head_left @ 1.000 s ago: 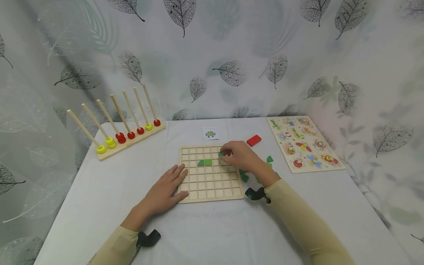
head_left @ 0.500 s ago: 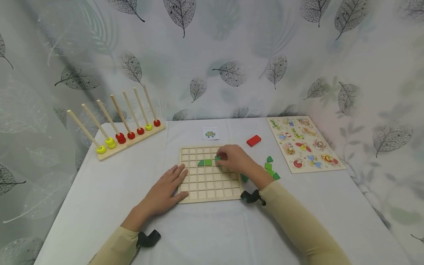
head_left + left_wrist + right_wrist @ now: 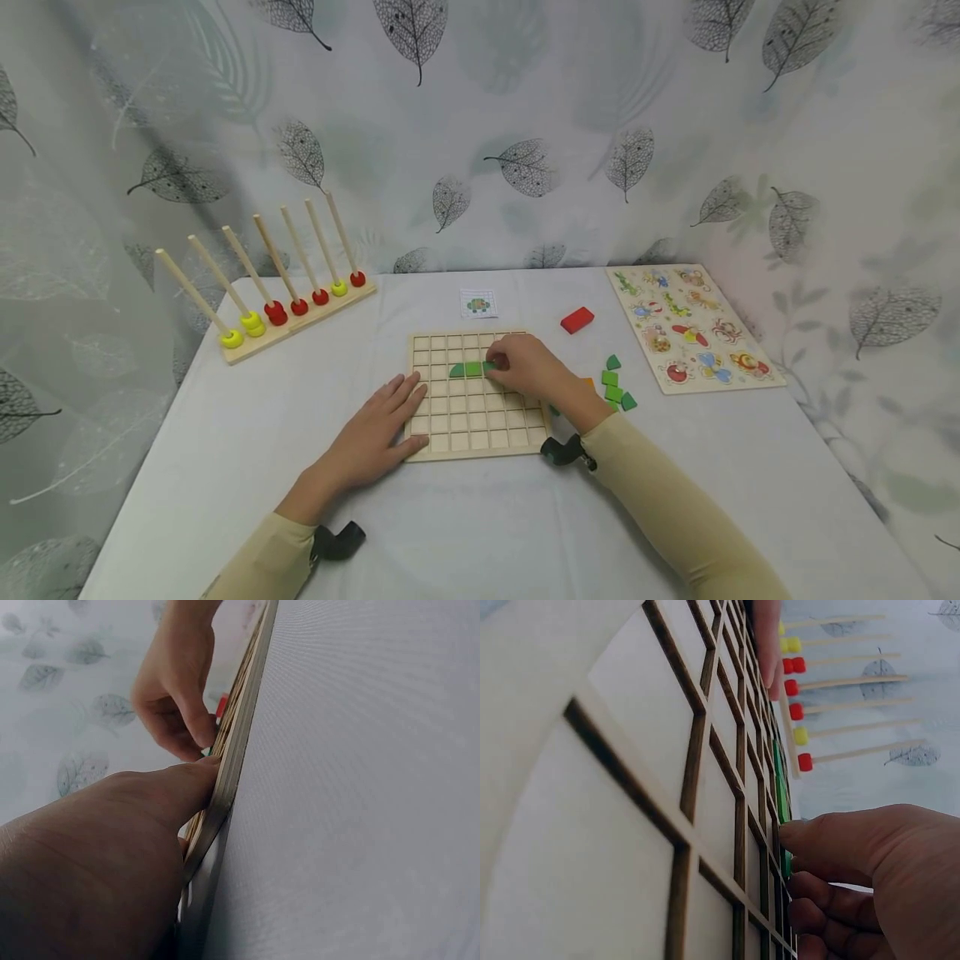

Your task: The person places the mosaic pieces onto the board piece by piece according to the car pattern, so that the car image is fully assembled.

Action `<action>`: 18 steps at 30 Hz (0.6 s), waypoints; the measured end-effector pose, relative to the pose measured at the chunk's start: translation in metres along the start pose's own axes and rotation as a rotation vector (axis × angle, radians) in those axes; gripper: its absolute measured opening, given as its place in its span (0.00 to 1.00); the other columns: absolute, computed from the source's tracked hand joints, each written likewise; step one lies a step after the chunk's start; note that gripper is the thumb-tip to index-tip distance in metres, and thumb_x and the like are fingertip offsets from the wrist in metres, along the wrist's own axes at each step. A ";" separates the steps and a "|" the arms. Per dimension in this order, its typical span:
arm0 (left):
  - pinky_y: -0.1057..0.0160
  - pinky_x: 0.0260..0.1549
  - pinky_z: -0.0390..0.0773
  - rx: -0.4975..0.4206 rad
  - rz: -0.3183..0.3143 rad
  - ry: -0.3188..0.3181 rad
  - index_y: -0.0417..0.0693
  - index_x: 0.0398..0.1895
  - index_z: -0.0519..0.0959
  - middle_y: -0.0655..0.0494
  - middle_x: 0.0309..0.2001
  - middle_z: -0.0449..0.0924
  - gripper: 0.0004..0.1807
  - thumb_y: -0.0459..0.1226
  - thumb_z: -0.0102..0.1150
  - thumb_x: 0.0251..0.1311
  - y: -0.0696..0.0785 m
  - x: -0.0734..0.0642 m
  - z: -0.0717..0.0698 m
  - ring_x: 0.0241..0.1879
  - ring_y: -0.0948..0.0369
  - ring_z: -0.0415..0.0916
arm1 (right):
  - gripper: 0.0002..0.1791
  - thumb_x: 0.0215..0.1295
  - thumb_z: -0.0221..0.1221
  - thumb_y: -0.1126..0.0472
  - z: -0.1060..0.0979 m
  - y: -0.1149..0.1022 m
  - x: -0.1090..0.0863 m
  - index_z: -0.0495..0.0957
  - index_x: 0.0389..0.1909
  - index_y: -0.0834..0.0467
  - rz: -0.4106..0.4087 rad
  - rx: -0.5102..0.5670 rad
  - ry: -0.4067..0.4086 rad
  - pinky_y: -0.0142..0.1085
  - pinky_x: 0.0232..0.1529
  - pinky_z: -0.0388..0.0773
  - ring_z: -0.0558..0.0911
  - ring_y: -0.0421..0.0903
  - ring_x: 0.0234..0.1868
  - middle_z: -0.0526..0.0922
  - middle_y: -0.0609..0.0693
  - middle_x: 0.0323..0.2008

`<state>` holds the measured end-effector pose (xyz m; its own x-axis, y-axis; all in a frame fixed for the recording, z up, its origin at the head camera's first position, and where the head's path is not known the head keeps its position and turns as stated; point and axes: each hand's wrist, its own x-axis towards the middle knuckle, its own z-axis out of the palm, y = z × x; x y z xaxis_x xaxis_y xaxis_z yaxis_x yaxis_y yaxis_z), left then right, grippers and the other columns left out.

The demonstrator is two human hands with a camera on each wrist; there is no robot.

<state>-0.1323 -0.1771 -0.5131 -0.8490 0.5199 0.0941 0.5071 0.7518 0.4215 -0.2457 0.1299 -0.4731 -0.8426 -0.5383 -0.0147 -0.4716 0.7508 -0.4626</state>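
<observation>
A wooden grid board (image 3: 477, 421) lies on the white table. Its second or third row holds a dark green rounded piece (image 3: 457, 370) and, beside it, a light green square (image 3: 472, 368). My right hand (image 3: 528, 367) pinches another dark green piece (image 3: 489, 365) between thumb and fingers, right at the cell to the right of that square. In the right wrist view, the thumb (image 3: 802, 836) presses close over the green row. My left hand (image 3: 375, 429) rests with straight, spread fingers on the board's left edge; the left wrist view shows its thumb on the rim.
Several loose green pieces (image 3: 610, 378) and an orange piece (image 3: 588, 383) lie right of the board. Behind it are a small picture card (image 3: 478, 304) and a red block (image 3: 577, 320). A pegged bead stand (image 3: 270, 332) stands back left, an animal puzzle (image 3: 693, 335) back right.
My right hand has moved left and slightly down with the green piece, up to the light green square. An orange piece now shows beside the forearm. The left hand has stayed put.
</observation>
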 end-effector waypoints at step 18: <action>0.42 0.82 0.51 -0.007 0.006 -0.001 0.43 0.87 0.58 0.48 0.87 0.50 0.46 0.56 0.61 0.77 0.002 0.000 -0.002 0.86 0.45 0.43 | 0.10 0.72 0.71 0.60 0.000 0.003 -0.001 0.90 0.51 0.57 0.004 0.030 0.009 0.38 0.46 0.83 0.82 0.41 0.41 0.87 0.45 0.40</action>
<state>-0.1319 -0.1762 -0.5100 -0.8455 0.5253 0.0956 0.5114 0.7455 0.4275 -0.2457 0.1326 -0.4742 -0.8468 -0.5318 -0.0084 -0.4605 0.7410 -0.4888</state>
